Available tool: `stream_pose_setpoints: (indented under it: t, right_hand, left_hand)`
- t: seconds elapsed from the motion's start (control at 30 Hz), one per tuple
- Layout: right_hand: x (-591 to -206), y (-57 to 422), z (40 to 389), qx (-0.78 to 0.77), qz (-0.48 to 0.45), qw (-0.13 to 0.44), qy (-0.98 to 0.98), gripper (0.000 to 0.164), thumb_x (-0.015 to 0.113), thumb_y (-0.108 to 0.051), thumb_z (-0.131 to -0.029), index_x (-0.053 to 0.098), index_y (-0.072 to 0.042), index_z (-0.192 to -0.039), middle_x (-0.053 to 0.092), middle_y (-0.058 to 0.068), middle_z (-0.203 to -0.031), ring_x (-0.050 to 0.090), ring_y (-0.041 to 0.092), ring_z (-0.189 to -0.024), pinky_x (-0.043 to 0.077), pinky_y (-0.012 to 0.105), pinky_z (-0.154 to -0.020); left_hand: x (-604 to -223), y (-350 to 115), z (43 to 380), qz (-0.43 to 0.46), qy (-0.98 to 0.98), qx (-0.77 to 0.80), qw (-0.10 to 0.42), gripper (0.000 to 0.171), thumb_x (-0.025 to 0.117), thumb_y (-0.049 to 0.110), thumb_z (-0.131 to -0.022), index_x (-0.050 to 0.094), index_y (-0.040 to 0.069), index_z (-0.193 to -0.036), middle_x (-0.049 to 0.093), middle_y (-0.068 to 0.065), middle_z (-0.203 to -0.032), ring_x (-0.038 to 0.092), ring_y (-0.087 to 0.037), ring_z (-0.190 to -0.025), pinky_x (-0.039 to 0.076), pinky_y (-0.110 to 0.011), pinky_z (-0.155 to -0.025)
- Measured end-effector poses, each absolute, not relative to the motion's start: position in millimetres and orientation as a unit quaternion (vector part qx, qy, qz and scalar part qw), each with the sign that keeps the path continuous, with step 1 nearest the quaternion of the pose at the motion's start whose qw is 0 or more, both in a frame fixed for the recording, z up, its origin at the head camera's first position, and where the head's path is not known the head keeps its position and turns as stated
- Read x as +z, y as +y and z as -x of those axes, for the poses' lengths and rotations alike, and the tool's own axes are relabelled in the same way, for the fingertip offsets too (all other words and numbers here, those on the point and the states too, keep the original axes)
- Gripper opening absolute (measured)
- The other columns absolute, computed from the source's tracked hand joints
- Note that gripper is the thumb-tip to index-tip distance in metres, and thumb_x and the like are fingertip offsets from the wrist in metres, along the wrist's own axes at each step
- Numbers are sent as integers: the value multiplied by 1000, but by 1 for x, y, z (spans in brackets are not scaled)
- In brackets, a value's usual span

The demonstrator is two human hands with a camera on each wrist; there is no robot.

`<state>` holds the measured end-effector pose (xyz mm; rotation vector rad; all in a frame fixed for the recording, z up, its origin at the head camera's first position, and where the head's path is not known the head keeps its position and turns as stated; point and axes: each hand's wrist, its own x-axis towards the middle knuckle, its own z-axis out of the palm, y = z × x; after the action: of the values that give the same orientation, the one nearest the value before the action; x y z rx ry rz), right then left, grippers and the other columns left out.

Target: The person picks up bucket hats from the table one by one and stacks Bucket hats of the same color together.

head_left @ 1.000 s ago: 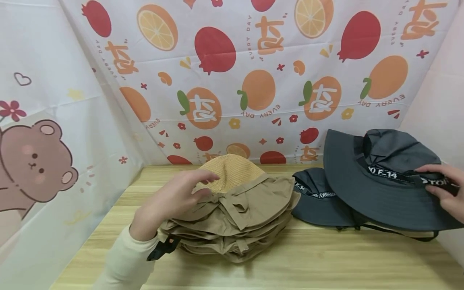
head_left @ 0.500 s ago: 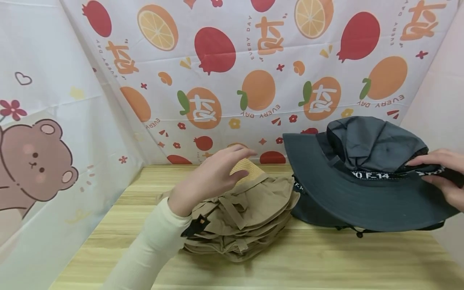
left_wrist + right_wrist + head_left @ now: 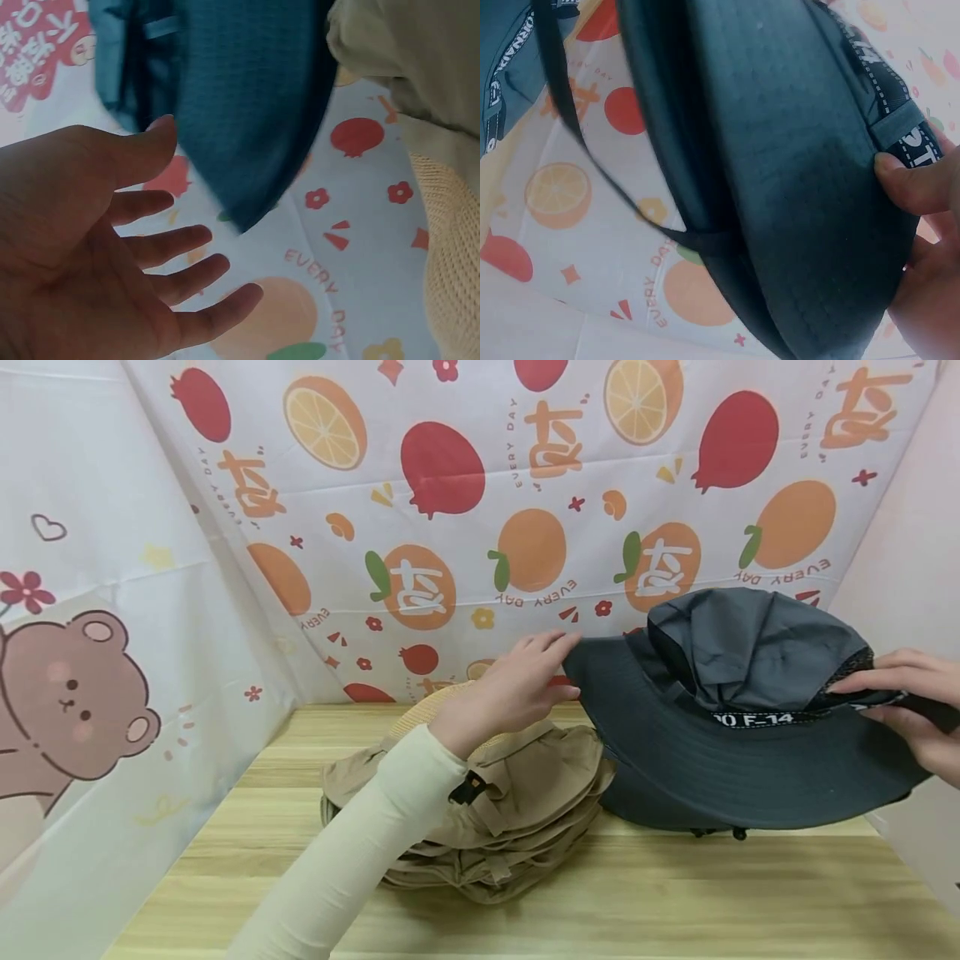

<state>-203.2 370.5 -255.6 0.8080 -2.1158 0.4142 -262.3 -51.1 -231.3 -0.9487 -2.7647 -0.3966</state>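
In the head view, my right hand (image 3: 918,702) pinches a dark grey wide-brimmed sun hat (image 3: 750,785) by its lettered band, at the right side of the crown. The hat is raised and tilted, and its chin strap (image 3: 255,90) is out of sight there; the right wrist view shows a dark strap (image 3: 604,169) hanging from the brim. My left hand (image 3: 513,689) reaches over the tan hats with its fingers extended, close to the hat's left brim edge. The left wrist view shows nothing gripped in that hand (image 3: 112,247). Whether it touches the brim, I cannot tell.
A stack of tan cloth hats (image 3: 555,785) with a straw-coloured crown (image 3: 420,712) on top stands left of the grey hat. Another dark grey hat (image 3: 521,75) lies behind the raised one. Fruit-print cloth (image 3: 450,568) hangs behind the wooden table (image 3: 637,902).
The grey hat has been lifted and shifted left in my right hand, covering most of the other grey hat. My left hand has moved right across the tan stack towards the brim.
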Motion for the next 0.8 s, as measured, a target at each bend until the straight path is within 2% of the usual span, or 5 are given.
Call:
stream_pose_setpoints:
  t: [0.17, 0.27, 0.4, 0.5, 0.8]
  right_hand:
    - [-252, 370, 207, 188, -327, 402, -834, 63, 44, -53, -102, 77, 1, -100, 52, -39, -107, 48, -16, -91, 35, -2, -84]
    - [-249, 368, 209, 200, -325, 396, -835, 19, 59, -5, -102, 77, 1, -101, 54, -38, -107, 50, -14, -91, 36, -3, -85]
    - [-248, 367, 216, 199, -304, 395, -844, 63, 66, 40, -61, 76, 3, -111, 53, -41, -113, 49, -17, -92, 36, -3, -85]
    - [-248, 372, 227, 216, -260, 387, -858, 90, 70, 42, -55, 65, 0, -135, 48, -47, -110, 46, -24, -85, 37, -3, -77]
    - [-245, 385, 256, 187, -151, 384, -892, 39, 81, 18, -72, 69, 14, -109, 71, 31, -82, 35, -27, -65, 30, -2, -60]
  left_hand:
    - [-237, -40, 275, 310, -939, -114, 96, 55, 61, 35, -104, 45, 18, -154, 55, -8, -138, 54, -29, -121, 52, -46, -94]
    - [-239, -36, 284, 314, -936, -117, 107, 39, 61, 31, -104, 57, 13, -138, 57, -10, -121, 54, -28, -105, 51, -40, -83]
    - [-237, -30, 299, 340, -920, -152, 120, 21, 64, 20, -103, 64, 5, -116, 64, -14, -110, 59, -28, -97, 52, -37, -84]
    - [-232, -26, 308, 351, -909, -189, 122, 14, 66, 13, -101, 67, 1, -108, 71, -15, -106, 63, -27, -92, 54, -35, -83]
    - [-227, -13, 328, 315, -915, -218, 128, 17, 62, 9, -102, 69, 5, -117, 71, -11, -114, 66, -23, -98, 57, -32, -84]
